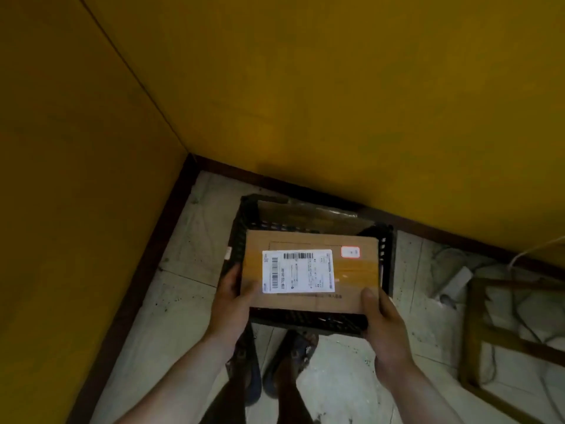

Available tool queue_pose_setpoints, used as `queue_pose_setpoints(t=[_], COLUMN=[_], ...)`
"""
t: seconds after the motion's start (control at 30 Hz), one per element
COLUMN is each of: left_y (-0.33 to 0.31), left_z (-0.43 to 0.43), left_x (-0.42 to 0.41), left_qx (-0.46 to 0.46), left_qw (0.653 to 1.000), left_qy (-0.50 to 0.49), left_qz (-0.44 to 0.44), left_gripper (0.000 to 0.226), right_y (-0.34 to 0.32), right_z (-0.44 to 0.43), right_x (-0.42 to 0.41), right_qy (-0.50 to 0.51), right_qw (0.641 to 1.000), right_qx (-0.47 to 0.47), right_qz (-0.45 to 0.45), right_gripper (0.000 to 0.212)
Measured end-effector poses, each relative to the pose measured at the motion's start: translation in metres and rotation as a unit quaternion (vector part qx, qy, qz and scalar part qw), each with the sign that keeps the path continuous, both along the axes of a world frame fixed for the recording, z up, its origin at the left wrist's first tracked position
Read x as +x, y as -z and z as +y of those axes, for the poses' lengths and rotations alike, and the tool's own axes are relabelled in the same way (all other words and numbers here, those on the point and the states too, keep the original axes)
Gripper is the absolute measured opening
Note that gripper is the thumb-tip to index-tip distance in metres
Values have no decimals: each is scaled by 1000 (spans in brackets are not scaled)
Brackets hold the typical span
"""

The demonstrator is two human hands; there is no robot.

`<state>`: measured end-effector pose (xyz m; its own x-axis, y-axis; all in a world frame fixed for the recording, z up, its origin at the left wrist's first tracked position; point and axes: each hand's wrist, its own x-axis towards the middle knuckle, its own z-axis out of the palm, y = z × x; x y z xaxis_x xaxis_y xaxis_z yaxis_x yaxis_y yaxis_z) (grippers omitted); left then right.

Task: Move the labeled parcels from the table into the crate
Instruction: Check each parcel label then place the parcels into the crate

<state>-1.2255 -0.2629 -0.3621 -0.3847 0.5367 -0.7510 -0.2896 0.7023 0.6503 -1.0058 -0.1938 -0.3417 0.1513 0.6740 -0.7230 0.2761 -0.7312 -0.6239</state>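
Observation:
A brown cardboard parcel (pixel 351 276) with a white barcode label and a small red-edged sticker is held flat over a black plastic crate (pixel 308 321) on the floor. My left hand (pixel 232 298) grips its near left corner, thumb on top. My right hand (pixel 382 319) grips its near right corner, thumb on top too. Another brown parcel (pixel 305 215) lies inside the crate at its far side, partly hidden by the held one.
The crate stands in a corner between two yellow walls (pixel 336 87) with a dark skirting. My sandalled feet (pixel 293 362) are just in front of it. A wooden frame (pixel 477 332) and white cables (pixel 452 283) lie on the tiled floor to the right.

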Motion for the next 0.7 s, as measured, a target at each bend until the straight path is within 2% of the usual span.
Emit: queue_pose_setpoints(t=[0.07,0.2,0.37,0.5,0.6,0.7], left_y=[48,136,228,290,321,341], left_z=[8,19,36,48,58,64], left_x=[4,8,3,-4,-7,-8], left_qx=[-23,-86,-93,-94,-79,-76], left_qw=[1000,996,995,995,995,993], left_qy=[-12,-20,-12,-37,-62,-94], left_qz=[16,9,-35,-15,-5,-18], left_gripper=[40,43,40,47,61,58], right_y=[48,145,248,314,348,372], right_z=[10,23,37,52,62,72], right_x=[-1,-3,-8,-18,-35,-49], right_qy=[4,40,65,93,97,86], right_qw=[1000,999,998,994,993,995], right_qx=[-13,-22,-25,-43,-56,-44], right_qz=[10,5,7,37,44,25], right_gripper=[39,37,38,36,33,32])
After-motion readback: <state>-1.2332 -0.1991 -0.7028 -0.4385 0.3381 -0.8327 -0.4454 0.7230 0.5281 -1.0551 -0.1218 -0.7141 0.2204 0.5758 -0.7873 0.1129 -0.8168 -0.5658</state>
